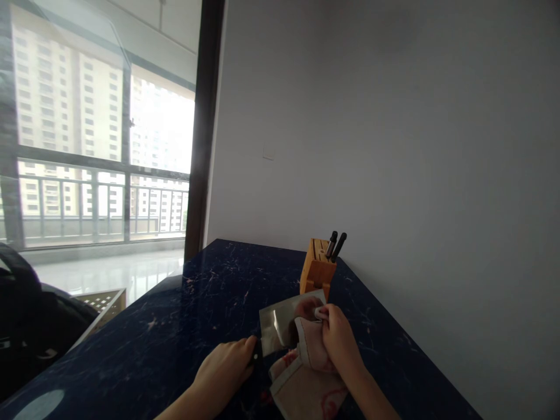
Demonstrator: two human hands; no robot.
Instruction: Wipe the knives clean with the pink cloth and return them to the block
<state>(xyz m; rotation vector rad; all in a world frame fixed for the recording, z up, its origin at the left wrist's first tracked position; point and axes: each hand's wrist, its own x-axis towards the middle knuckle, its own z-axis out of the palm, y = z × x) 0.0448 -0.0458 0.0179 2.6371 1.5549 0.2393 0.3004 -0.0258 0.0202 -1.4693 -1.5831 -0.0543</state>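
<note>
My left hand [225,367] grips the dark handle of a cleaver [280,326], whose broad shiny blade is held flat-side up above the counter. My right hand [339,341] is closed on a pale pink cloth [306,379] and presses a fold of it against the right part of the blade. The rest of the cloth hangs down onto the dark counter below the blade. Both hands are low in the picture, near the counter's front edge.
A wooden knife block [317,271] with two black handles [336,245] stands just behind the blade, by the grey wall. The dark blue marbled counter [210,297] stretches left. A window and balcony railing lie at the left, with a dark object at the lower left.
</note>
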